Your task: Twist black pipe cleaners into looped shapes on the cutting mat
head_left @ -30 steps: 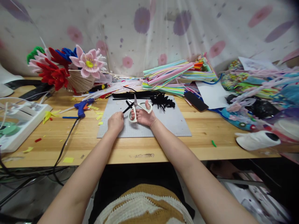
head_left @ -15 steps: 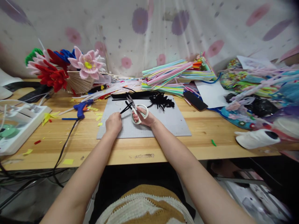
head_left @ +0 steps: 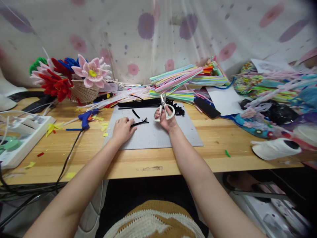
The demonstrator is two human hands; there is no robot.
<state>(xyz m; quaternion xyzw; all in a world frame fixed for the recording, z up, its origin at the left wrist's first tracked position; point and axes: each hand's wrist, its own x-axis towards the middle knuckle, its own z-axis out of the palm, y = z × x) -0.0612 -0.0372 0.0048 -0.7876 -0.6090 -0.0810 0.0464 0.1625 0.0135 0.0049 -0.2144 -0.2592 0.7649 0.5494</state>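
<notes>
My right hand (head_left: 167,119) is closed round white-handled scissors (head_left: 169,112), raised over the right part of a grey cutting mat (head_left: 158,137). Their blades point away from me, tips slightly apart. Low over the mat's left side, my left hand (head_left: 123,129) has black pipe cleaners (head_left: 141,123) between thumb and fingers. Their far ends fork towards the scissors. A short cut black piece (head_left: 135,113) lies loose just beyond that hand. At the mat's far edge rests a bundle of long black pipe cleaners (head_left: 138,103). A curled black fuzzy piece (head_left: 180,109) sits behind the scissors, partly hidden.
A blue glue gun (head_left: 86,118) lies left of the mat, near a white power strip (head_left: 27,138). Fuzzy flowers (head_left: 91,71) stand at the back left. Pastel pipe cleaners (head_left: 173,79) pile up behind. A dark flat object (head_left: 207,107) and a white spool (head_left: 276,148) are right.
The scissors moved right, away from the pipe cleaners. A short black piece now lies separate on the mat. My left hand has lowered and its fingers have loosened somewhat.
</notes>
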